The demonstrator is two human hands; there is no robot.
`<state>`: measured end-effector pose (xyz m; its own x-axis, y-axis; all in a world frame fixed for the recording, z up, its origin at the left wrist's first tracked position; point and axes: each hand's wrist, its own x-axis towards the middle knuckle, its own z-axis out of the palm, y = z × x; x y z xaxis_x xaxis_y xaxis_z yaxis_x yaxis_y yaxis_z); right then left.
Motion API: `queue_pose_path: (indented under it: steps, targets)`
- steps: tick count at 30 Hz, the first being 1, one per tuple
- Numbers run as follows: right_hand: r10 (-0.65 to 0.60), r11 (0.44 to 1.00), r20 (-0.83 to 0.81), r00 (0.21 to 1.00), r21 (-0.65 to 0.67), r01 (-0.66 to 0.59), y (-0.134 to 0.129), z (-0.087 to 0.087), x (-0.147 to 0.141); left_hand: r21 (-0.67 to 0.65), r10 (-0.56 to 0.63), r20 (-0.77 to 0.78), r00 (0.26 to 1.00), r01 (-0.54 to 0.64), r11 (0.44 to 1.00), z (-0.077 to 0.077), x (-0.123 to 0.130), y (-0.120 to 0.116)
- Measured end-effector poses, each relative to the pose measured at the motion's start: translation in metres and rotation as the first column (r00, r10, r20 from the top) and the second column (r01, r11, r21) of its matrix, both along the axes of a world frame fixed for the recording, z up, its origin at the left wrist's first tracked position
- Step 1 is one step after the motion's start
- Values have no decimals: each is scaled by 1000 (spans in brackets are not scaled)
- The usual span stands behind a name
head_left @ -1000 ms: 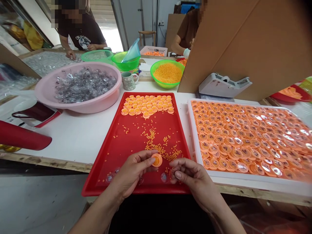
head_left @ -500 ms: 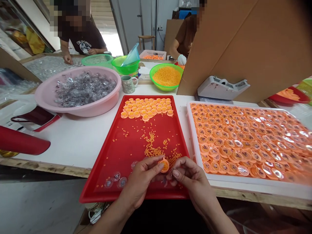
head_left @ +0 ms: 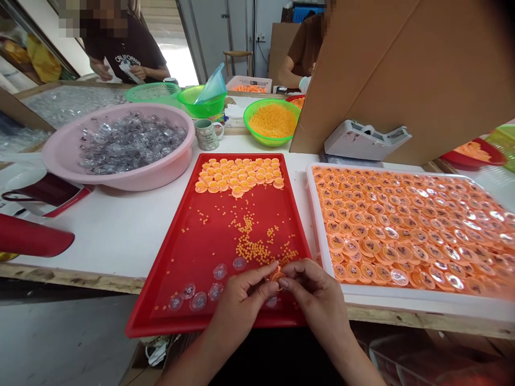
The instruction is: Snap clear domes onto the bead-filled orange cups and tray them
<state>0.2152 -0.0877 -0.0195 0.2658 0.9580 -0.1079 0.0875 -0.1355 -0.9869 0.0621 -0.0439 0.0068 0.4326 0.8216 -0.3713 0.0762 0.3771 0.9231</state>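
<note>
Between the fingertips of my left hand [head_left: 239,300] and my right hand [head_left: 319,297] is a small round orange plastic piece [head_left: 277,276], tilted on edge. Both hands pinch it, over the near end of a red tray [head_left: 189,236]. Any clear cap in my right fingers is hidden. Clear round caps with dark prints [head_left: 198,301] lie on the tray left of my left hand. Small yellow-orange pellets [head_left: 255,251] are scattered beyond my fingertips. Rows of orange round pieces holding pellets [head_left: 241,172] cover the tray's far end.
On the right, a white tray [head_left: 322,252] holds many capped orange pieces. A pink basin [head_left: 161,174] of clear caps sits at left, near a mug [head_left: 208,135]. Behind are a green bowl of pellets [head_left: 271,122], a tape dispenser [head_left: 364,142] and a cardboard panel [head_left: 374,69]. Two people work opposite.
My right fingers have come in against the orange piece, which has tipped from facing up to edge-on. The view has shifted slightly. The person at far left has raised their hands.
</note>
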Motion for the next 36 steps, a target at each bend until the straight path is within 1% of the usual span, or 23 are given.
queue_pose_path:
  steps: [2,3,6,8,10,13,15,18,20,22,26,28,31,33,34,35,36]
  targets:
    - [-28,1000,71,997,16,27,-2,0,-2,130,-28,-68,997,37,991,0,0,0]
    - [-38,999,90,995,26,36,-2,0,-4,181,-20,-86,996,35,983,-1,0,-1]
    - [-27,998,79,997,53,23,-5,1,-7,284,63,-81,995,-38,958,-6,-1,-4]
    - [-17,997,53,998,73,13,-6,2,-8,314,100,-37,994,-83,946,-9,-2,-7]
    - [-26,995,49,998,100,21,-7,2,-8,299,109,39,993,-115,947,-10,-2,-10]
    - [-55,989,89,995,139,42,-9,5,-8,283,89,98,991,-113,952,-8,-3,-12]
    - [-76,984,135,988,169,52,-9,7,-9,342,72,57,996,-87,936,-6,-3,-11]
    - [-117,969,202,972,240,67,-10,11,-11,460,77,-33,996,-53,886,-5,-5,-10]
    - [-134,958,220,966,277,70,-11,12,-12,498,74,-59,996,-35,867,-5,-6,-10]
    - [-121,961,196,973,270,66,-10,13,-13,505,66,-57,996,-28,863,-6,-7,-10]
    - [-49,985,45,998,169,41,-10,12,-12,512,65,-65,996,-23,858,-8,-7,-10]
    - [-52,985,70,996,166,40,-9,12,-11,481,47,-47,998,-18,877,-8,-6,-10]
    - [-66,977,178,982,211,27,-9,12,-8,354,23,40,999,-35,935,-7,-4,-8]
    - [-46,971,208,977,239,-5,-8,11,-8,293,26,85,996,-50,955,-5,-3,-6]
    - [-40,969,210,977,248,-14,-8,10,-8,302,33,84,996,-57,951,-4,-3,-6]
    - [-41,966,203,978,257,-13,-8,9,-9,344,44,69,997,-65,937,-3,-3,-5]
    - [-50,964,190,981,265,-2,-8,9,-10,410,59,47,997,-73,909,-1,-3,-5]
